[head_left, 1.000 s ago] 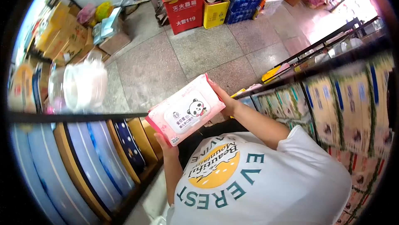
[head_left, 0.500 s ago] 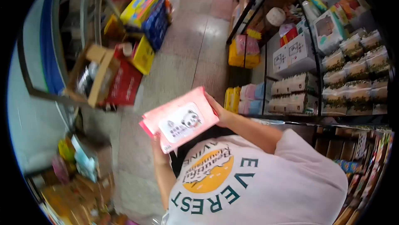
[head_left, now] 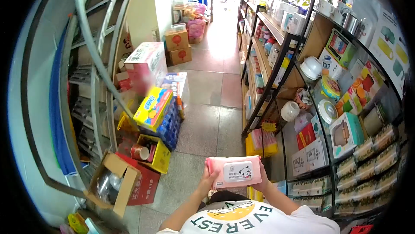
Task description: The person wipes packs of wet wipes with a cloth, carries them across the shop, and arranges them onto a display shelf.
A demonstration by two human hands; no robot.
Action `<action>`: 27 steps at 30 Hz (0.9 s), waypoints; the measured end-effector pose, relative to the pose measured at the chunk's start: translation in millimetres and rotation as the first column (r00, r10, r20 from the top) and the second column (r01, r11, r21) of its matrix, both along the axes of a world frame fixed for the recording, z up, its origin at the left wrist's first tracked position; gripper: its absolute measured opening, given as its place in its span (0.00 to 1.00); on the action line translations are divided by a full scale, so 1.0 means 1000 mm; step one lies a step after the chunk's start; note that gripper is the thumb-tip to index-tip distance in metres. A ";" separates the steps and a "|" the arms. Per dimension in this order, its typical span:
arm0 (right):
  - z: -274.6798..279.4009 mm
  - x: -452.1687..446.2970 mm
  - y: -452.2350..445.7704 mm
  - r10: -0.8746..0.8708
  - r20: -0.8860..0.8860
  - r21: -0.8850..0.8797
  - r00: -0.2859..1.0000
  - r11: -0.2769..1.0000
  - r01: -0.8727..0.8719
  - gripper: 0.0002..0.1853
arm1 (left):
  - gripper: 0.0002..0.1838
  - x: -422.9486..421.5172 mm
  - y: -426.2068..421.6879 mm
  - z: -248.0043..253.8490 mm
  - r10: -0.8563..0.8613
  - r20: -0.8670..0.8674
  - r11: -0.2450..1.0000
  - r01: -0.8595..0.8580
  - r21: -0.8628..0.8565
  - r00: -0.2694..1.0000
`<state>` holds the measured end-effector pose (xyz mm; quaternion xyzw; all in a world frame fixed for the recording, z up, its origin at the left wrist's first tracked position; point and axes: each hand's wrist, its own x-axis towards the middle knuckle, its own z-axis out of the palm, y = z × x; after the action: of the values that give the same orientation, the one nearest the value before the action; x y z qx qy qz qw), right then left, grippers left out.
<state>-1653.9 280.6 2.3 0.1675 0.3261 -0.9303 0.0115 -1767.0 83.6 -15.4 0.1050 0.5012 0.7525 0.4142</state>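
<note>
Pink rectangular plastic pack, panda-printed, apparently unopened, not set down. Grip: left hand, right hand clasping its ends.

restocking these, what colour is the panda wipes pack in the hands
Pink plastic pack, white label; head view.

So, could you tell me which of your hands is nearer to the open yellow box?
Left. The left hand holds the end of the pink pack toward the yellow box; the right hand holds the opposite end, farther away.
</note>
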 end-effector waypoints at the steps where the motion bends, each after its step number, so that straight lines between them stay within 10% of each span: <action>1: 0.002 -0.012 0.008 -0.031 0.016 0.023 0.999 0.999 0.030 0.35 | 0.36 -0.016 0.014 0.017 0.008 0.044 1.000 -0.009 0.029 0.999; 12: -0.036 -0.069 0.054 -0.529 0.126 0.024 0.839 0.847 0.531 0.42 | 0.41 -0.150 0.122 -0.011 -0.427 0.175 0.900 0.436 -0.014 0.887; 20: -0.026 -0.095 0.031 -0.823 0.274 0.283 0.497 0.563 0.777 0.36 | 0.36 -0.231 0.192 -0.037 -0.797 0.390 0.535 0.839 0.101 0.461; 27: -0.023 -0.125 0.008 -0.935 0.220 0.171 0.279 0.319 0.932 0.39 | 0.35 -0.246 0.234 -0.063 -0.915 0.343 0.251 0.965 0.070 0.213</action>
<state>-1778.7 288.9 -21.0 0.4551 0.1653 -0.7259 -0.4885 -2013.0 317.8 -78.0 0.2330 0.3183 0.3086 0.8655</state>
